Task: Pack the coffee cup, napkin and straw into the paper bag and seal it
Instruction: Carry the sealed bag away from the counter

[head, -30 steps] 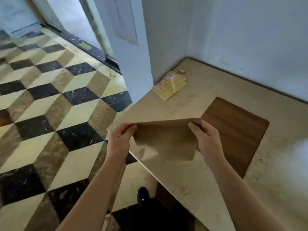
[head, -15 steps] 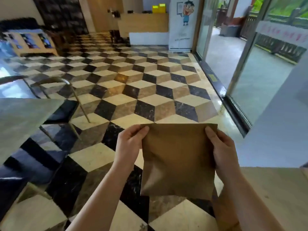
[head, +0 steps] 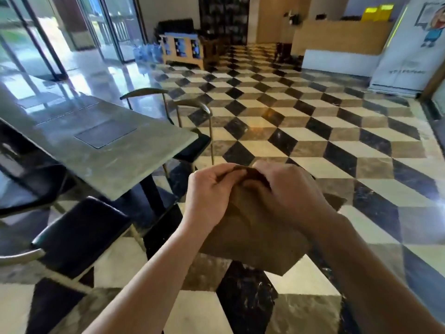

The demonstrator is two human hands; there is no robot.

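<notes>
Both your grips, left hand (head: 210, 189) and right hand (head: 286, 191), pinch the unprinted paper bag (head: 252, 235) at its top edge; the desk (head: 101, 150) corner lies left.

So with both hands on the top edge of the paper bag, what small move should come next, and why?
Probably pull the top edges apart to open the mouth. The left hand and right hand both pinch the paper bag at its top, held in the air, and no cup, napkin or straw is in view.

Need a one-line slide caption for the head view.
Both hands, left and right, grip the paper bag mouth above the tiled floor.
</notes>
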